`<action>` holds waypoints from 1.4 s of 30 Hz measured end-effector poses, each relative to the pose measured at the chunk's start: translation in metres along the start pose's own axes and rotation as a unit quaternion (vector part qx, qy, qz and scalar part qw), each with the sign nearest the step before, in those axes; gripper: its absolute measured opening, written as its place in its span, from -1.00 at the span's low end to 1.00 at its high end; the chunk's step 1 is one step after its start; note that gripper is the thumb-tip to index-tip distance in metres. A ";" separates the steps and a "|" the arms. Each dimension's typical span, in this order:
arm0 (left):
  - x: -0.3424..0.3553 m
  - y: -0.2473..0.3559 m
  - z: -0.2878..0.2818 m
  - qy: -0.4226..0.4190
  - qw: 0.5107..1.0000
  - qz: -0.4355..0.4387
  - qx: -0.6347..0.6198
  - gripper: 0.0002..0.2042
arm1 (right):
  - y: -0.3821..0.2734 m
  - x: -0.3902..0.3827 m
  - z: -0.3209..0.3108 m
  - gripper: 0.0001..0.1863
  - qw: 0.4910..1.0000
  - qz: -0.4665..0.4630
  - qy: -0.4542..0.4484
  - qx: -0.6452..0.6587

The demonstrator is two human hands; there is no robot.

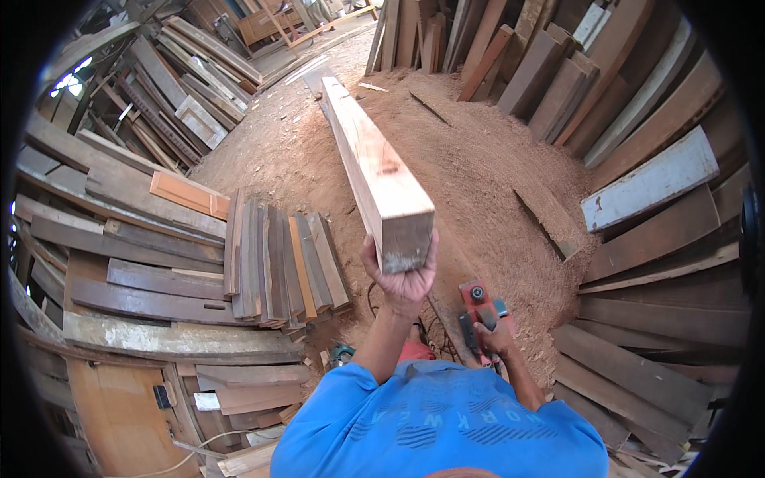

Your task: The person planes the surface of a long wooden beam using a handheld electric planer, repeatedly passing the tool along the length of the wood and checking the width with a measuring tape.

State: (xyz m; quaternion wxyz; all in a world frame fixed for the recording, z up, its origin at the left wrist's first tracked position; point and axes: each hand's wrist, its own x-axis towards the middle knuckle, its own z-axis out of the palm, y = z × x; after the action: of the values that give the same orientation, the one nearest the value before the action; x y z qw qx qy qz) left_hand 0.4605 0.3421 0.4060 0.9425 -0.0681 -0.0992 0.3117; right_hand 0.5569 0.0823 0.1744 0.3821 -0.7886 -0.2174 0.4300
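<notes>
A long, square-cut wooden beam (384,167) with a pale, freshly smoothed top face stretches away from me, its near end raised. My left hand (409,287) cups that near end from below, fingers wrapped up both sides. Low at my right side, my right hand (497,338) grips a red electric planer (477,296) with a dark handle. The planer is apart from the beam. The beam's far end rests near a flat board (307,72) by the far side of the floor.
Wood shavings (494,159) cover the floor. Stacked boards (279,263) lie at the left, and planks (550,88) lean along the right. A dark wood strip (548,225) lies on the shavings at the right. A cord (446,338) runs near my feet.
</notes>
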 end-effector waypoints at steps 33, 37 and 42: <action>0.058 -0.001 0.108 0.005 0.982 0.003 0.190 -0.27 | 0.006 -0.002 -0.002 -0.66 0.999 0.023 0.005 0.022; 0.057 -0.013 0.113 0.079 0.960 0.002 0.269 -0.23 | 0.010 0.000 -0.002 -0.66 1.000 0.019 -0.008 0.019; 0.051 -0.021 0.099 0.092 0.956 -0.020 0.278 -0.23 | 0.014 0.001 -0.003 -0.65 0.999 0.031 -0.019 0.031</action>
State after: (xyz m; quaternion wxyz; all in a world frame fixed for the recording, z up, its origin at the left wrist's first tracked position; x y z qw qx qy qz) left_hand 0.4895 0.3626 0.5134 0.9354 0.1699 0.0767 0.3004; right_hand 0.5598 0.0730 0.1638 0.3886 -0.7743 -0.1867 0.4633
